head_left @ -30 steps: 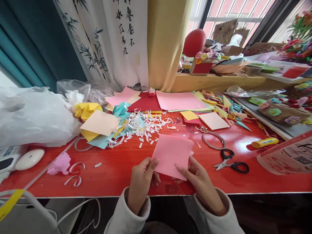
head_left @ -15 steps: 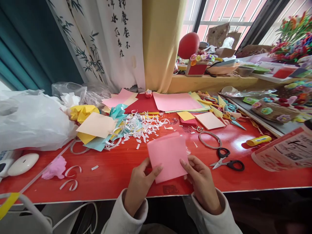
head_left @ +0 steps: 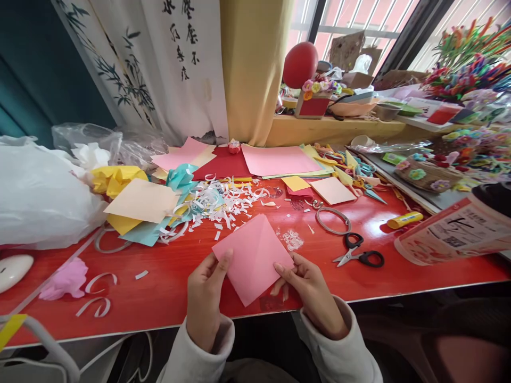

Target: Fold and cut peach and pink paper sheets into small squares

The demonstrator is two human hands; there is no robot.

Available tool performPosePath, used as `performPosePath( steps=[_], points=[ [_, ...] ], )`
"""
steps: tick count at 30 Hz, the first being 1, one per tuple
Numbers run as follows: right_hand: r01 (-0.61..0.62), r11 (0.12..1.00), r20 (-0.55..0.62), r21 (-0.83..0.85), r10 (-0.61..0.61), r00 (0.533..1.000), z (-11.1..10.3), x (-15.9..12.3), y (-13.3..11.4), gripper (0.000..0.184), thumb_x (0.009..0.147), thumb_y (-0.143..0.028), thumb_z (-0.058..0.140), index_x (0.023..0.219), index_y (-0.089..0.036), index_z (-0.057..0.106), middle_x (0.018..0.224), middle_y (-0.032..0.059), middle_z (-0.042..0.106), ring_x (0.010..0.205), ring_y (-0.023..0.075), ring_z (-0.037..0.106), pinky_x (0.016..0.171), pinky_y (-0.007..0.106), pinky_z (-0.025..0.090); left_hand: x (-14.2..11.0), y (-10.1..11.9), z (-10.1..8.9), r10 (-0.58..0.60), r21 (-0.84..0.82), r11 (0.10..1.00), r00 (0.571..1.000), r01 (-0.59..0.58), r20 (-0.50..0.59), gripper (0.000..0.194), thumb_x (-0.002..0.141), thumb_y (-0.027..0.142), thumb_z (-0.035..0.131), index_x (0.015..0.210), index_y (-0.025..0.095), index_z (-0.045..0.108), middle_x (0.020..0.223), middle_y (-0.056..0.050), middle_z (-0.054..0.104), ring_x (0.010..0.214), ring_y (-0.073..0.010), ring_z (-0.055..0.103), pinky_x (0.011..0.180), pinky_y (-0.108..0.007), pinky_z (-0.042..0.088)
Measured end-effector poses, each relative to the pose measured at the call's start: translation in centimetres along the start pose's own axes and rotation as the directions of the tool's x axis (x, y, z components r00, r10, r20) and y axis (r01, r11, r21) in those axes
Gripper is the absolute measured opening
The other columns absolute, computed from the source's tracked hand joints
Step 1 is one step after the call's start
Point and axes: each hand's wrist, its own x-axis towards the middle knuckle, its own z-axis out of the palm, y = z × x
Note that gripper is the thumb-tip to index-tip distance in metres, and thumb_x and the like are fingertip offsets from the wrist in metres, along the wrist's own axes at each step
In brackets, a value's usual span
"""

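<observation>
Now the pink paper square (head_left: pixel 252 256) sits low in the middle of the frame, turned corner-up like a diamond, a thin matte sheet with a faint crease down its centre. The left hand (head_left: pixel 205 295) pinches its lower left edge, thumb on top, and the right hand (head_left: pixel 309 287) nips the lower right edge the same way, fingers curled underneath and hidden by the sheet. It's held just above the glossy red table (head_left: pixel 167 282); whether the bottom corner touches the surface I can't tell. Right of the hands lie black-handled scissors (head_left: pixel 359 257), blades slightly parted, and just above them a thin metal ring (head_left: pixel 331 220). Above the sheet, a heap of curly white paper shavings (head_left: pixel 225 205) spreads into loose coloured sheets. At the right edge a printed paper cup (head_left: pixel 455 231) lies on its side, cut off by the frame. Far left, a crumpled white plastic bag (head_left: pixel 35 197) bulges in.
</observation>
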Motion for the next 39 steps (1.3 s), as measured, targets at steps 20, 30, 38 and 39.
performPosePath(
  steps=[20, 30, 38, 39],
  points=[
    [0.122, 0.984, -0.171, 0.129, -0.099, 0.980, -0.6, -0.1, 0.2, 0.022, 0.076, -0.035, 0.067, 0.090, -0.019, 0.059, 0.060, -0.0046, 0.059, 0.043, 0.0068, 0.051, 0.043, 0.018, 0.039, -0.1, 0.0, -0.2, -0.051, 0.134, 0.991, 0.980, 0.026, 0.193, 0.021, 0.077, 0.039, 0.061, 0.077, 0.018, 0.058, 0.047, 0.005, 0.055, 0.042, -0.0103, 0.050, 0.041, -0.021, 0.039],
    [0.124, 0.979, -0.168, 0.161, -0.097, 0.981, 0.1, -0.8, 0.1, 0.023, 0.075, -0.039, 0.067, 0.088, -0.020, 0.063, 0.067, -0.0016, 0.063, 0.056, 0.0114, 0.058, 0.051, 0.022, 0.049, -0.1, -0.1, -0.5, -0.040, 0.037, 0.999, 0.993, 0.037, 0.108, 0.028, 0.076, 0.038, 0.062, 0.058, 0.016, 0.060, 0.048, 0.002, 0.056, 0.046, -0.0119, 0.051, 0.048, -0.024, 0.043],
    [-0.083, 0.996, 0.040, -0.025, 0.084, 0.996, 1.3, -2.3, -1.3, 0.027, 0.076, -0.040, 0.065, 0.075, -0.013, 0.062, 0.066, 0.0053, 0.068, 0.053, 0.0125, 0.063, 0.050, 0.022, 0.050, -0.7, -0.2, 0.3, 0.026, 0.258, 0.960, 0.956, -0.105, 0.293, 0.020, 0.073, 0.038, 0.064, 0.075, 0.018, 0.063, 0.066, 0.002, 0.061, 0.055, -0.0106, 0.053, 0.056, -0.022, 0.044],
    [-0.066, 0.998, 0.019, -0.003, 0.066, 0.998, 1.4, -2.3, -1.3, 0.027, 0.076, -0.040, 0.064, 0.075, -0.013, 0.061, 0.065, 0.0047, 0.068, 0.049, 0.0111, 0.061, 0.048, 0.021, 0.049, -0.8, -0.1, 0.5, 0.024, 0.261, 0.957, 0.933, -0.126, 0.360, 0.019, 0.071, 0.037, 0.065, 0.075, 0.018, 0.063, 0.068, 0.001, 0.061, 0.057, -0.0106, 0.053, 0.056, -0.021, 0.044]
  ],
)
